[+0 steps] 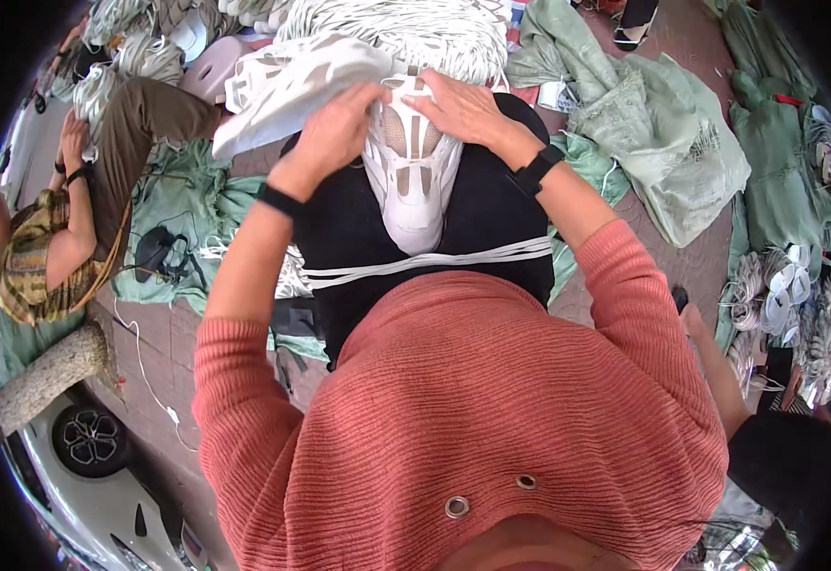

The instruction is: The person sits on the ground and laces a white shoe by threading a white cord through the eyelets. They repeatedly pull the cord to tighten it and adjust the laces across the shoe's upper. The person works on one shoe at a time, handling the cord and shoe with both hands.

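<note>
A white shoe with beige mesh panels rests on my black-clad lap, its toe toward me. My left hand, slightly blurred, is closed at the upper left edge of this shoe. At the opposite edge, my right hand grips near the lacing strip, thumb and fingers bent around it. No lace shows clearly in either hand. Left of the shoe, behind my left hand, lies a second white shoe. Several white shoelaces stretch across my lap just below the toe.
Piled white laces lie beyond my knees. Green woven sacks cover ground at the right, near lace bundles. At the left sit another person, a stone bench and a silver car. A white cable crosses the paving.
</note>
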Action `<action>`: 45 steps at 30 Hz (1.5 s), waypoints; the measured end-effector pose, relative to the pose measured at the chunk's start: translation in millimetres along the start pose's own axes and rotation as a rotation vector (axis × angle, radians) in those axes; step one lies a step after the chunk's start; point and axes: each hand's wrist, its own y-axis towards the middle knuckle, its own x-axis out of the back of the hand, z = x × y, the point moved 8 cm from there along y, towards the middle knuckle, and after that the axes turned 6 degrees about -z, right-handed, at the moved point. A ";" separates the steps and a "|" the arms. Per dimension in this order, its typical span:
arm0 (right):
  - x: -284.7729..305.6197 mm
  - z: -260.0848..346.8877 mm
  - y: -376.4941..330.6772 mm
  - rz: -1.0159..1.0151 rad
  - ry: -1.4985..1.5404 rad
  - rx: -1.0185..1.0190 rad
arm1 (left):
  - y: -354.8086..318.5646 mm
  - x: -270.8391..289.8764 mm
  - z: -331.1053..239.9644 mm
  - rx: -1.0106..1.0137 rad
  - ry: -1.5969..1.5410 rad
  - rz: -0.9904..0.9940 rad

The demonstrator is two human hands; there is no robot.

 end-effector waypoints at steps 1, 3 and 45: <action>0.2 1.9 -1.3 -0.003 -0.013 0.005 | 6.7 -8.2 14.8 -0.059 -0.058 -0.008; 2.9 -0.3 -5.2 -0.009 -0.005 -0.014 | 15.0 -25.6 49.6 -0.007 -0.004 0.176; -2.4 4.8 14.3 -0.092 0.060 0.094 | -100.4 87.1 -18.7 0.215 0.675 -0.644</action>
